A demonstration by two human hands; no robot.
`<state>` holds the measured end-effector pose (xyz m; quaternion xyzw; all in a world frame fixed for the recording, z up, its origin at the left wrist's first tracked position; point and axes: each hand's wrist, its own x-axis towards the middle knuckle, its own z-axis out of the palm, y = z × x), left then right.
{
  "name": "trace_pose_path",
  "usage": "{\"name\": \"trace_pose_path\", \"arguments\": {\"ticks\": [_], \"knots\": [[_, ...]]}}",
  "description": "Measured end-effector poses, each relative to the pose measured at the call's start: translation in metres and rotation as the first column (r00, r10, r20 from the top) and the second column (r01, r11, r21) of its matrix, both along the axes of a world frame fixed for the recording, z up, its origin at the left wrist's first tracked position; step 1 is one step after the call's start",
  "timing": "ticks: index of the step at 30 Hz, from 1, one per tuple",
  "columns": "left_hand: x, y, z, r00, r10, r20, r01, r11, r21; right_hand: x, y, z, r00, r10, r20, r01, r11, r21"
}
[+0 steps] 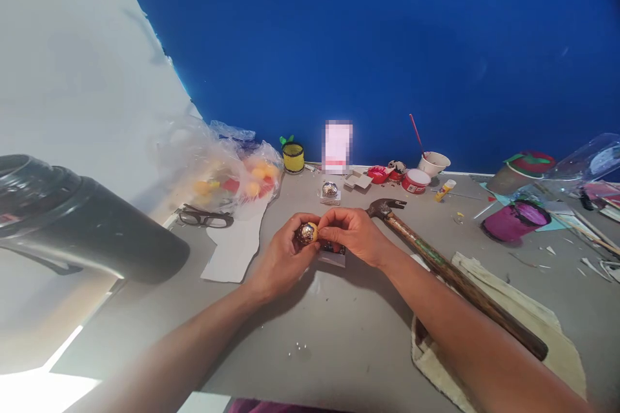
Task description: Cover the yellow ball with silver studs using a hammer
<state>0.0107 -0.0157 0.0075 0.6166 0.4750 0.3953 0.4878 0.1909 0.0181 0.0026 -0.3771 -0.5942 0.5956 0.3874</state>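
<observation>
A small yellow ball with silvery patches (pixel 308 232) is being held in the fingers of the left hand (pixel 283 251), above the grey table (pixel 281 342). The right hand (pixel 356 235) is being held in a narrow pinch at the ball's side; whether anything is being gripped there cannot be told. A small open box (pixel 333 260) is being partly covered by the hands. Farther back, another silvery ball (pixel 330 189) is being displayed on a small white holder. To the right, a cream cloth (pixel 564 348) is being crossed by a hammer (pixel 436 261). To the left, white paper (pixel 235 251) is being overlapped by a clear plastic bag (pixel 227 168) and glasses (pixel 194 217), and the near edge is being crowded by a large dark bottle (pixel 111 226). The table is being backed by a blue wall (pixel 339 32) and flanked by a white one.
</observation>
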Motion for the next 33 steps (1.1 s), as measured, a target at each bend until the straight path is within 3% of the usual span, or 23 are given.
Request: {"name": "trace_pose_path", "arguments": {"ticks": [6,14,20,33], "knots": [[-0.0039,0.0044,-0.0068,0.981,0.109,-0.162,-0.105,0.994,0.032,0.0006,-0.0018,0.0026,0.999,0.024,0.029,-0.024,1.000,0.014],[-0.0010,0.0054,-0.0053,0.954,0.100,-0.282,-0.077,0.993,0.093,-0.0051,-0.0090,0.0053,0.994,0.008,0.111,-0.010,1.000,0.020],[-0.0004,0.0033,-0.0037,0.947,0.098,-0.307,-0.049,0.985,0.165,-0.0051,-0.0095,0.0011,0.994,0.015,0.104,-0.018,1.000,0.025],[-0.0010,0.0032,-0.0040,0.940,0.061,-0.335,-0.019,0.991,0.129,-0.0022,-0.0059,0.0012,0.992,0.061,0.114,-0.062,0.998,0.004]]}}
